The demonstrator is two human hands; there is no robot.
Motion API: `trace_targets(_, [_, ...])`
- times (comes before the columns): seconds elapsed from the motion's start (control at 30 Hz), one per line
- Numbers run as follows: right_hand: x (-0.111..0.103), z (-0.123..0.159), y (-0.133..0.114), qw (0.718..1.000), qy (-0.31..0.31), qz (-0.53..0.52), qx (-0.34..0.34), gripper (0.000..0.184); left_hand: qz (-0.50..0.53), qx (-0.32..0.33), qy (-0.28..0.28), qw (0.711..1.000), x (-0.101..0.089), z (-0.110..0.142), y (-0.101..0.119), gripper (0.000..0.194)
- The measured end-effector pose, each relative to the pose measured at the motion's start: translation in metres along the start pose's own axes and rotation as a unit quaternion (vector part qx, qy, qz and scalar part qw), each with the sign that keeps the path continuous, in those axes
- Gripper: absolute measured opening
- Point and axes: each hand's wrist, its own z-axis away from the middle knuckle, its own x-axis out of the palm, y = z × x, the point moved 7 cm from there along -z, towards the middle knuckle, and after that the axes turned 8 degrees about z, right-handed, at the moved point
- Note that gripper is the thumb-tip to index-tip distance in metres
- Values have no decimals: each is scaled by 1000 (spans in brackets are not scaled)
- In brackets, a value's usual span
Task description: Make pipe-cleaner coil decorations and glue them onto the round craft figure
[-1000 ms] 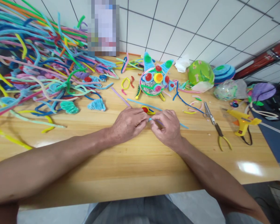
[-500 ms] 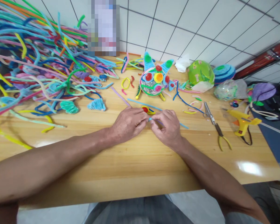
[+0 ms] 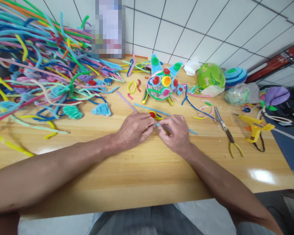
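Both hands meet over the middle of the wooden table, fingertips almost touching. Between them shows a small light-blue bit of pipe cleaner (image 3: 157, 124), mostly covered by fingers. My left hand (image 3: 138, 130) is closed in a pinch on its left side; a purple pipe cleaner (image 3: 126, 101) sticks out beyond the knuckles. My right hand (image 3: 175, 133) pinches from the other side with thumb and forefinger. Just behind the fingers lies a yellow-and-blue coiled piece with a red centre (image 3: 152, 114). A long light-blue pipe cleaner (image 3: 147, 107) runs on the table behind my right hand.
A decorated figure with blue ears (image 3: 161, 89) stands farther back. Loose pipe cleaners (image 3: 39, 70) heap up on the left, near a blue fuzzy triangle (image 3: 101, 109). To the right are scissors (image 3: 220, 117), yellow-handled pliers (image 3: 232, 143), a yellow glue gun (image 3: 256, 127) and a green ball-like form (image 3: 210, 78).
Hardly anything differs. The fingertips shift very slightly around the light-blue bit, while both arms and the things on the table stay in place.
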Motion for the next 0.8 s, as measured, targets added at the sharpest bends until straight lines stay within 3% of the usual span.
trace_targets(0.8, [-2, -1, -2, 1000, 7, 11, -7, 10, 1, 9, 10, 1000, -2, 0, 2, 19])
